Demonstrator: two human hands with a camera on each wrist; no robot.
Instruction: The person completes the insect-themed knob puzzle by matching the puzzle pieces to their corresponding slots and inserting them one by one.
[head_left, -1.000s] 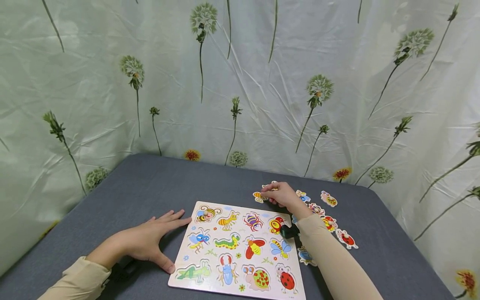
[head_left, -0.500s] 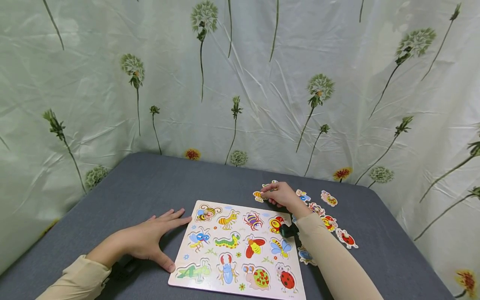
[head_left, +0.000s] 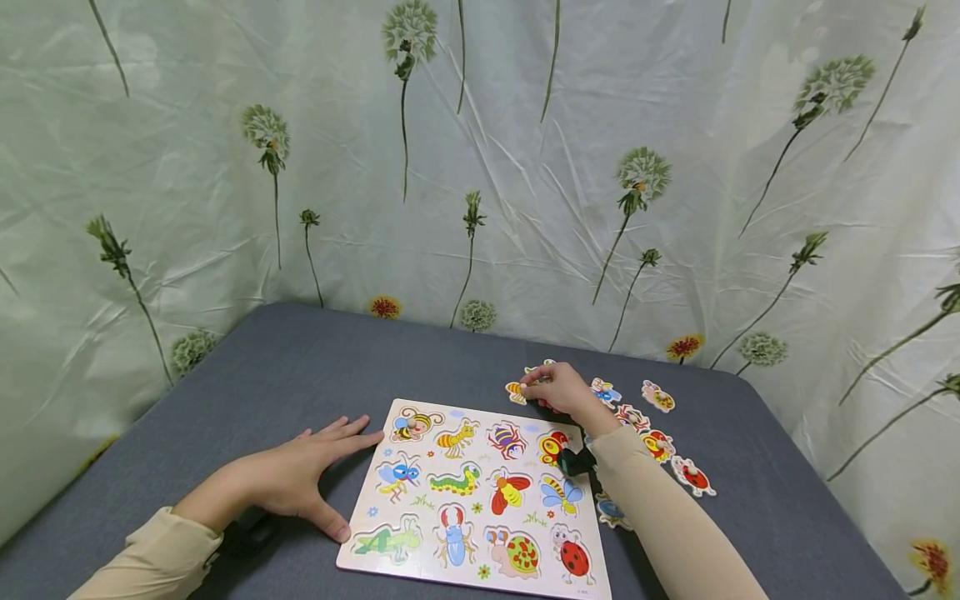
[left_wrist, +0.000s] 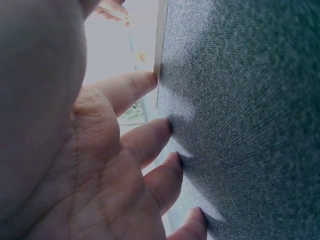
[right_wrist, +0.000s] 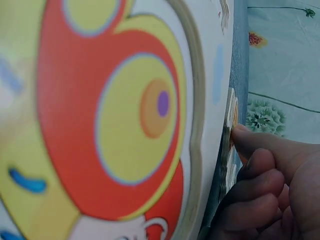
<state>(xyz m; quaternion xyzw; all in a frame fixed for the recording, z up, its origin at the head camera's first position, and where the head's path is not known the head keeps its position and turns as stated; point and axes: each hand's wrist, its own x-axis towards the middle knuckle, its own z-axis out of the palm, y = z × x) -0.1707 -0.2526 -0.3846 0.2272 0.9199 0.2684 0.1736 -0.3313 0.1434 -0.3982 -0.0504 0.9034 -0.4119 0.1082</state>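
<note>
A wooden insect puzzle board (head_left: 427, 568) lies on the table, with a knobbed bee piece (head_left: 411, 427) in its top left recess. My left hand (head_left: 300, 475) is spread beside the board; its thumb and index finger touch the left edge, and the other fingertips rest on the cloth in the left wrist view. Past the board's far edge, my right hand (head_left: 558, 390) pinches a yellow-orange striped insect puzzle piece (head_left: 515, 392) between thumb and index finger. Its other fingers are curled in the right wrist view. Another piece (head_left: 540, 367) behind that hand is partly hidden.
Several loose pieces lie to the right, among them a ladybug (head_left: 692, 477), a snail (head_left: 658, 397) and a blue piece (head_left: 612, 510) partly under the right forearm. Grey cloth (head_left: 360, 350) covers the table. A flowered curtain (head_left: 517, 208) hangs behind it.
Both hands stay almost where they were. Slightly less of the striped piece shows beside my right fingertips, and the head view has shifted a little.
</note>
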